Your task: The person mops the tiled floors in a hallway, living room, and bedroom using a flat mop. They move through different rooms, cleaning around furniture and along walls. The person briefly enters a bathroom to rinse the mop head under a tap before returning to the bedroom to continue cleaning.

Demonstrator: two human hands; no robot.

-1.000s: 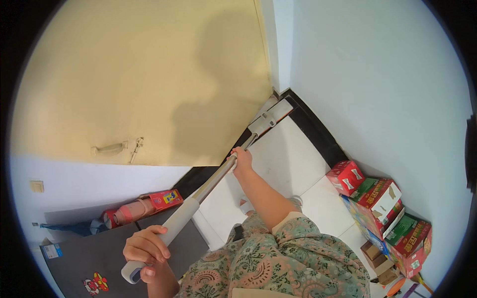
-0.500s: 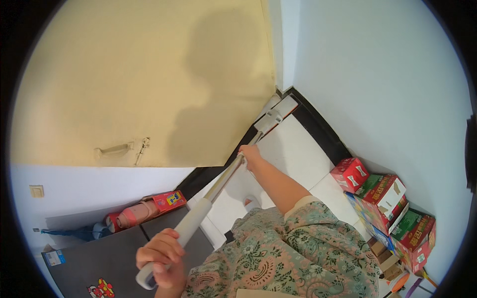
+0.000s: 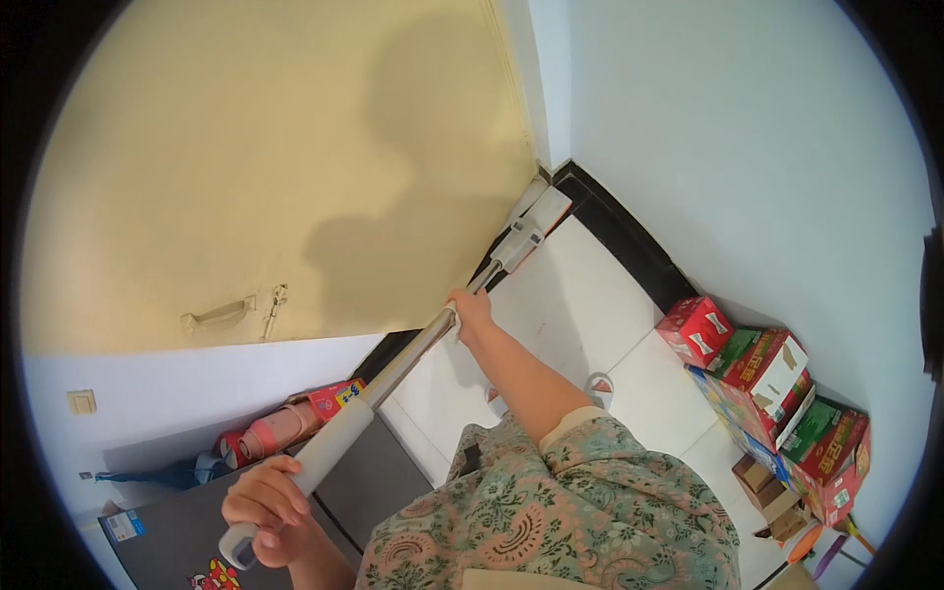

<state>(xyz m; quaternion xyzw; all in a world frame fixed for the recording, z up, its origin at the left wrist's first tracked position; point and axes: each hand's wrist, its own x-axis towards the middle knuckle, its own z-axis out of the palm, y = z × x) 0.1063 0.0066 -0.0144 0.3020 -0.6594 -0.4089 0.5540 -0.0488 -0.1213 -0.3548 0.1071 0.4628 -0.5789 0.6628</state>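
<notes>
A mop (image 3: 334, 444) with a long pale pole runs slantwise from the lower left toward the corner by the yellow door. My left hand (image 3: 267, 503) is closed around its thick grey-white grip, near the looped end. Farther down, my right hand (image 3: 472, 313) wraps the metal pole, with that arm stretched forward. The mop's flat, light grey rectangular head (image 3: 547, 211) lies on the floor beside the door's lower edge, close to the black skirting (image 3: 629, 241).
The yellow door (image 3: 246, 177) stands at the left. A dark grey cabinet-like appliance (image 3: 167, 536) with pink items on top is at lower left. Red and green cartons (image 3: 757, 359) are stacked along the right wall. My slippers (image 3: 598, 390) rest on white tiles (image 3: 551, 305).
Both hands and the mop have shifted left, the left hand also slightly down. The mop head has slid a little left along the door. A second slipper now shows.
</notes>
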